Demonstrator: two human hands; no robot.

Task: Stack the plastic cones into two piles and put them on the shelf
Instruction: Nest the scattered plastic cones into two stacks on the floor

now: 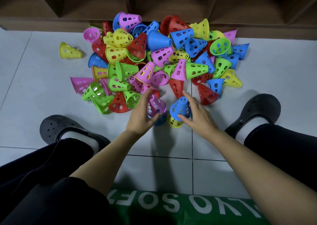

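1. A big heap of plastic cones [159, 56] lies on the tiled floor [34, 91] in the upper middle of the frame. They are pink, blue, red, green and yellow, and all have holes in their sides.
2. One yellow cone [69, 51] lies on its side alone, at the upper left of the heap.
3. The brown wooden shelf [171, 1] runs along the top of the frame, just behind the heap.
4. The left hand [143, 114] is in the middle of the frame. Its fingers [145, 96] curl around a pink cone [157, 104]. That cone sits over a blue cone [161, 119] on the floor.
5. The right hand [199, 115] is just right of it. Its thumb and fingers hold a blue cone with holes [180, 108], one on each side.
6. That blue cone sits on top of a yellow cone on the floor [174, 121].
7. The two small piles stand side by side, just below the heap.
8. Two dark clogs [56, 127] with white socks show at the left and right of the frame.
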